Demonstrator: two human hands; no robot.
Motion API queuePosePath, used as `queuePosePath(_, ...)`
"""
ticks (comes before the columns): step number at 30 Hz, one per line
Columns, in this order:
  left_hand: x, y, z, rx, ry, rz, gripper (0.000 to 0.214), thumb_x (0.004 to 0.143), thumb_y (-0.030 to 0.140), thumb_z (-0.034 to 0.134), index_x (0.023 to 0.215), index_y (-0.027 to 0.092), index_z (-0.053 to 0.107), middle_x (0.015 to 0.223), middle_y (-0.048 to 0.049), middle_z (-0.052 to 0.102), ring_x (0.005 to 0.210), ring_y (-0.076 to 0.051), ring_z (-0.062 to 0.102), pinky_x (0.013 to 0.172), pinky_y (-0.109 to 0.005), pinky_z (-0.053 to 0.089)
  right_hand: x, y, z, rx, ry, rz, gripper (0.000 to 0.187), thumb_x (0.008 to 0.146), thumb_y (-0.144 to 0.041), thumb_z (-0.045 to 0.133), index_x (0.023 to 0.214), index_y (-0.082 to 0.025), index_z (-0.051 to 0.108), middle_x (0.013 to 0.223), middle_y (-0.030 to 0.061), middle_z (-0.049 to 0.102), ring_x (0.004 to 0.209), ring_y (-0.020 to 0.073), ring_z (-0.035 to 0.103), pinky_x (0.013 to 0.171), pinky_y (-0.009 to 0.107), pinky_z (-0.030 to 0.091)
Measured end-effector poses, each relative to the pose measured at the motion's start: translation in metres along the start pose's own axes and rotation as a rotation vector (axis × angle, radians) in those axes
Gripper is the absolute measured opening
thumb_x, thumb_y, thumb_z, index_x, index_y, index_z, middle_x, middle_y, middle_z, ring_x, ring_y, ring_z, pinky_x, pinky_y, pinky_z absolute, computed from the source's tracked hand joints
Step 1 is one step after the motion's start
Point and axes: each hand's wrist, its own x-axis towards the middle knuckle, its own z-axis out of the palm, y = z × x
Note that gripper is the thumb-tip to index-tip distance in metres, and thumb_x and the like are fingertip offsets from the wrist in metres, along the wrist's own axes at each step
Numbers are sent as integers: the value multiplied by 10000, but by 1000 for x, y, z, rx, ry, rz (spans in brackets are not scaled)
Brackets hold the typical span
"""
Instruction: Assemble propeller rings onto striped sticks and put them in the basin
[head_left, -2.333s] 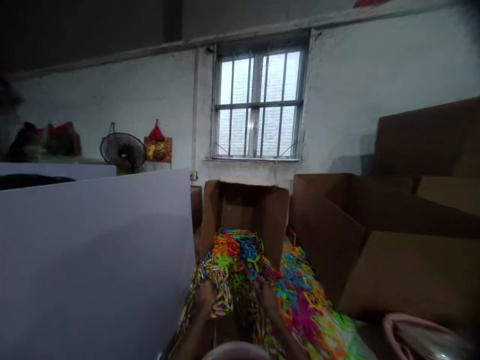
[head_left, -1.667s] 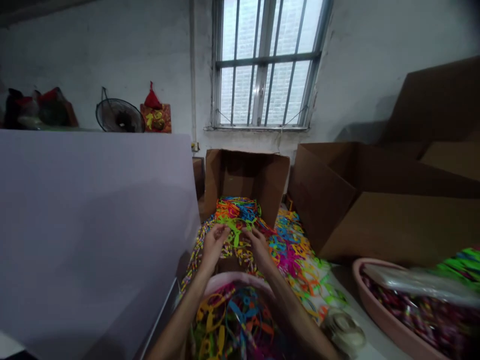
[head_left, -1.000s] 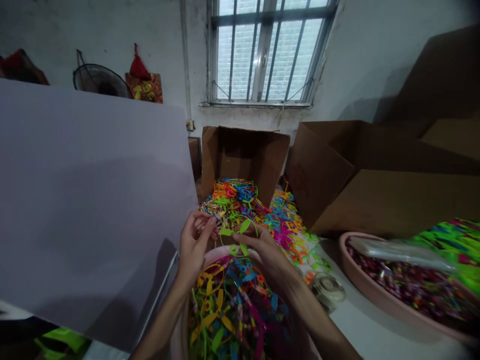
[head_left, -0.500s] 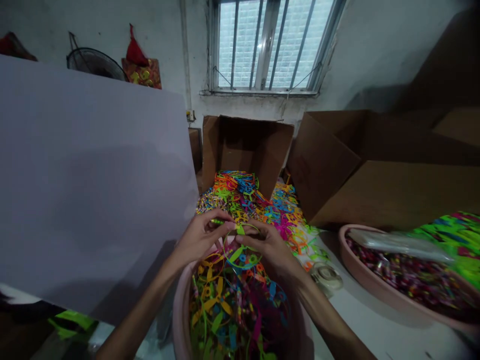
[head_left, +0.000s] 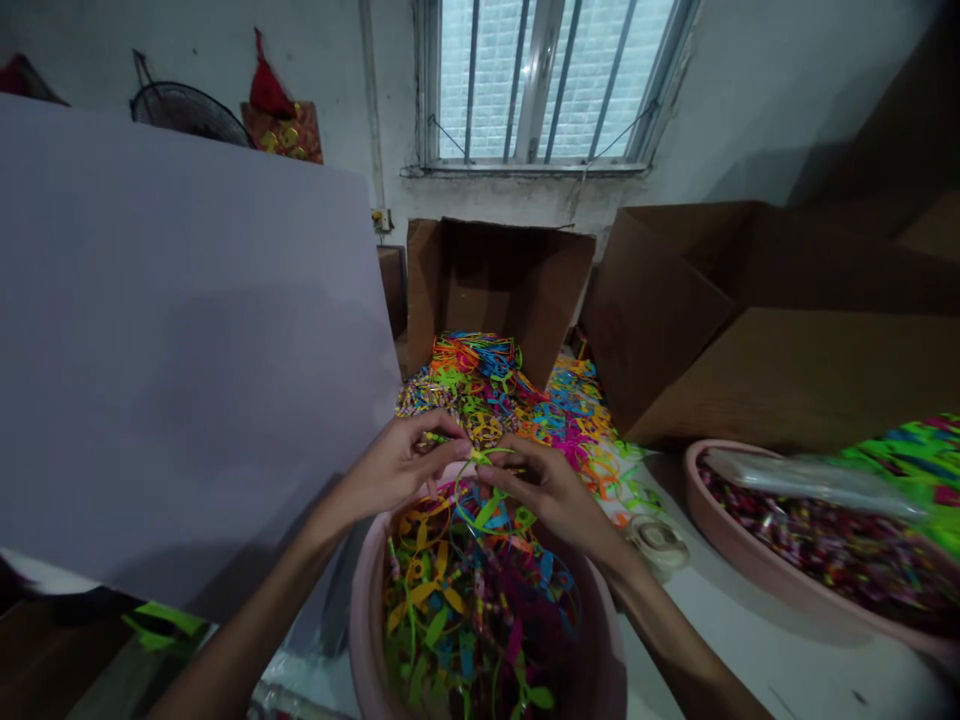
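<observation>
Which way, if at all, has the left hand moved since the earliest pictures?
Yes. The left hand drew back toward the person, from the coloured pile to the pink basin's far rim.

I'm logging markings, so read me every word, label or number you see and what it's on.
No text can be read.
Red and gold bag by the fan: gold marks, too blurred to read.
Cardboard boxes, white board: no print shows.
</observation>
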Motion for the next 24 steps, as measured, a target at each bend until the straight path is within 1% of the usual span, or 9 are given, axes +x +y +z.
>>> queuePosePath(2, 0, 1, 0, -13, 2, -5, 219, 904, 385, 642, 890, 178, 712, 842, -35, 661, 679, -144, 559, 593, -225, 439, 0, -2, -1, -27, -10, -20, 238, 876, -455, 712, 819, -226, 676, 753, 0, 691, 691, 173, 614, 595, 245, 407)
queuePosePath(5, 1, 3, -1, 40, -37, -10, 203, 908, 375, 636, 912, 185, 707, 828, -25, 654, 687, -145, 565, 596, -218, 430, -2, -7, -1, -42, -34, -41, 240, 889, -449, 695, 795, -229, 679, 740, 1, 699, 689, 182, 633, 615, 258, 423)
queuePosePath(9, 0, 5, -7, 111, -144, -39, 189, 931, 379, 606, 913, 202, 669, 774, 14, 619, 612, -127, 551, 562, -210, 404, -5, -10, 0, -76, -53, -37, 258, 888, -464, 692, 768, -237, 660, 703, -4, 708, 678, 195, 649, 596, 263, 409)
queuePosePath(10, 0, 6, -9, 145, -163, -14, 180, 934, 374, 606, 909, 205, 663, 777, 18, 623, 620, -129, 559, 579, -213, 412, -5, -11, 0, -98, -58, -36, 264, 887, -466, 693, 760, -238, 654, 690, -8, 710, 655, 189, 636, 578, 259, 391)
queuePosePath(13, 1, 9, -12, 256, -202, 103, 147, 937, 340, 612, 899, 212, 674, 821, 6, 671, 738, -155, 604, 671, -225, 438, -6, -12, -1, -145, -99, -38, 289, 885, -467, 695, 725, -233, 641, 653, -19, 701, 579, 160, 569, 542, 252, 334)
queuePosePath(15, 3, 11, -14, 273, -234, 116, 129, 931, 317, 613, 894, 215, 683, 812, 3, 681, 742, -159, 602, 665, -222, 430, -6, -11, -1, -126, -126, -33, 291, 880, -462, 703, 717, -229, 642, 647, -21, 693, 564, 151, 544, 543, 250, 327)
queuePosePath(17, 5, 11, -15, 250, -277, 75, 123, 916, 307, 619, 876, 209, 683, 770, 5, 664, 698, -151, 576, 626, -215, 408, -6, -9, 0, -59, -150, -20, 267, 875, -455, 710, 748, -226, 657, 650, -24, 687, 568, 148, 544, 547, 246, 331)
queuePosePath(20, 4, 6, -14, 123, -362, -32, 178, 907, 367, 611, 861, 205, 669, 710, 5, 616, 632, -145, 528, 570, -216, 381, -8, -4, 3, 32, -201, 5, 228, 892, -445, 694, 813, -231, 691, 663, -31, 680, 584, 147, 551, 560, 241, 338)
queuePosePath(24, -5, -10, -10, 124, -296, -70, 212, 899, 416, 627, 870, 213, 678, 639, 20, 565, 564, -131, 470, 511, -218, 321, -9, 5, 6, 62, -215, 2, 265, 876, -464, 707, 755, -230, 681, 662, -25, 664, 589, 150, 539, 571, 247, 340)
